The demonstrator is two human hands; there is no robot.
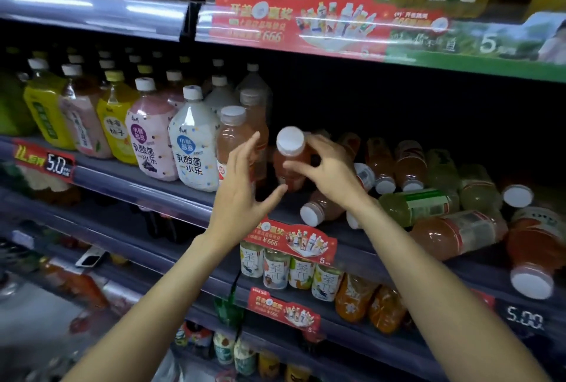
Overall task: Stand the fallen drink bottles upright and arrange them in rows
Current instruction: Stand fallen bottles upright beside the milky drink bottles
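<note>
Right hand (329,167) gripping orange bottle (289,161) at frame centre, white cap twd camera, left hand (242,194) fingers spread beside it w/o holding, fallen bottles (428,197) heaped centre-right on shelf (147,185), upright bottles (171,136) left.

shelf price tag (59,164): 5.0 | right price tag (524,318): 5.00 | promo sign (271,35): 666

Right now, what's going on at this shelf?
A person is tidying a shop shelf of drinks. The right hand grips a white-capped orange drink bottle, held tilted beside a standing row of similar orange bottles. The left hand is open beside it, holding nothing. To the right, many orange and green bottles lie on their sides, not yet stood up.
</note>
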